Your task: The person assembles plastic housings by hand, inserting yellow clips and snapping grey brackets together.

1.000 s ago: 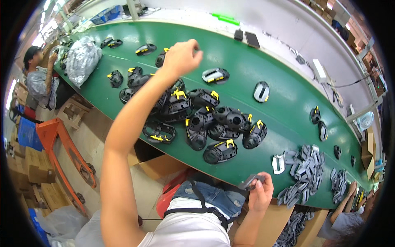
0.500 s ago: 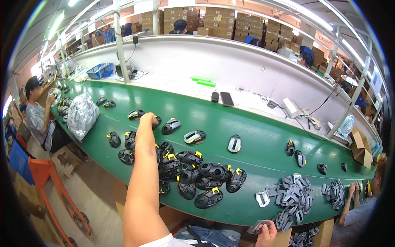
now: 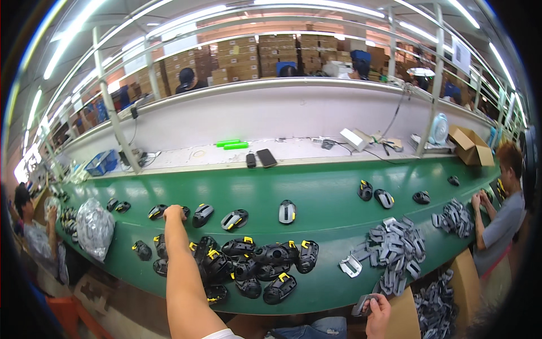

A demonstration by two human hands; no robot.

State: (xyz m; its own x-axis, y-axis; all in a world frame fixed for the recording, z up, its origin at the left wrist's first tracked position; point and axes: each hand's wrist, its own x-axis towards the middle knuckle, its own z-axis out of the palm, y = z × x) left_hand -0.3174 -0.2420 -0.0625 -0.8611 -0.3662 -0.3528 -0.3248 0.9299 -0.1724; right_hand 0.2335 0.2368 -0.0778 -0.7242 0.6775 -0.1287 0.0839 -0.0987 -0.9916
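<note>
Presently, my right hand [image 3: 379,314] pinches a gray plastic piece [image 3: 360,305], lower right. Left of centre, my left hand [image 3: 175,213] is at a black housing [image 3: 186,211], its grip unclear.

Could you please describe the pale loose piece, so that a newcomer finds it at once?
On the green table, find the larger grey pile, right of centre. At its left edge lies the pale piece: it looks almost white against the darker pile.

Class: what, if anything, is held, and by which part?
Right hand: grey plastic piece, by its right end. Left hand: at black shell; grip cannot be told.
</note>
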